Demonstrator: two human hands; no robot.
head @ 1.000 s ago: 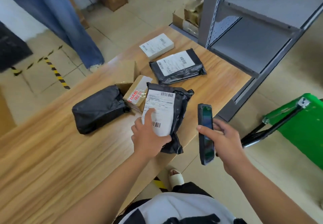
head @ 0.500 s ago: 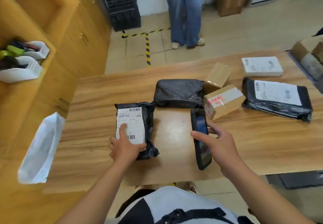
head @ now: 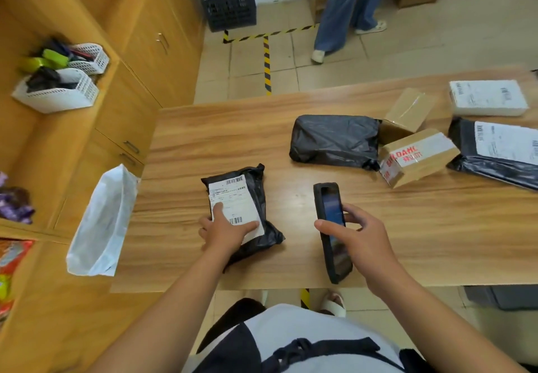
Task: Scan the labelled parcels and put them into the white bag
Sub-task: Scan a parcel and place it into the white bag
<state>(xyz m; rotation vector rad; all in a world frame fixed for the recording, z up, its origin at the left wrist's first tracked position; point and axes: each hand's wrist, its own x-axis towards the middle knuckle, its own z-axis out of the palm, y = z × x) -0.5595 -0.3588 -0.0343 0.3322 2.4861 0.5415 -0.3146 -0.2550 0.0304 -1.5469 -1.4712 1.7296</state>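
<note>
The big wooden desk (head: 291,128) has six parcels on it, so I think most of the job is not done yet. Five of them wait on the far right side. They are a long black parcel (head: 495,166) with a label, a lumpy black parcel (head: 334,140), a white parcel (head: 489,97), a brown box with red letters (head: 416,157) and a plain brown box (head: 407,110). They sit close together and some touch.

The white bag (head: 102,221) is at the left end of the desk, with its top beside the desk edge. It looks flat, and I cannot see anything inside it.

The small black parcel (head: 253,192) lies on the near side, left of the middle, with its label up. The left hand (head: 224,233) rests on its near end, one finger straight on the label, pressing down. The right hand (head: 364,241) is wrapped around the black scanner (head: 332,227), just right of that parcel. I think this parcel is at the scanning step and goes into the bag next.

Between the small parcel and the bag there is only bare wood, so the way left is open. The near edge of the desk is close to the parcel's near end, so it could slip off there. Yellow cupboards (head: 145,61) stand past the bag, so there is little room beyond it.
</note>
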